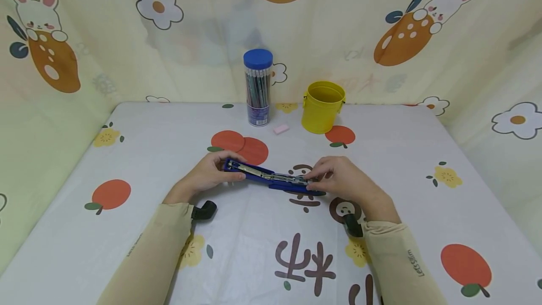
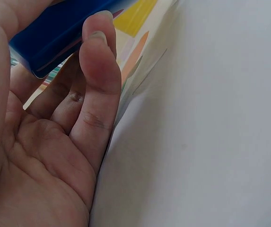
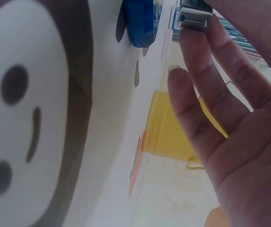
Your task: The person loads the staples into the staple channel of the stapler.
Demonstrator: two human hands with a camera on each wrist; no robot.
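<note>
A blue stapler [image 1: 271,180] lies opened out between the two hands, its metal insides facing up. My left hand [image 1: 211,173] grips its left end, thumb in front and fingers behind. In the left wrist view the blue body [image 2: 55,35] sits between thumb and fingers. My right hand [image 1: 343,178] pinches a metal part at the stapler's right end with thumb and fingertips. The right wrist view shows this silver metal piece [image 3: 195,18] between the fingers, beside the stapler's rounded blue end [image 3: 141,23]. The fingers partly hide it in the head view.
Behind the stapler stand a clear tub of pencils [image 1: 258,89] with a blue lid and a yellow bucket [image 1: 319,114]. A small pink eraser [image 1: 281,129] lies between them. The white tablecloth [image 1: 139,154] bears printed fruit and flowers; a patterned curtain [image 1: 203,60] hangs behind the table.
</note>
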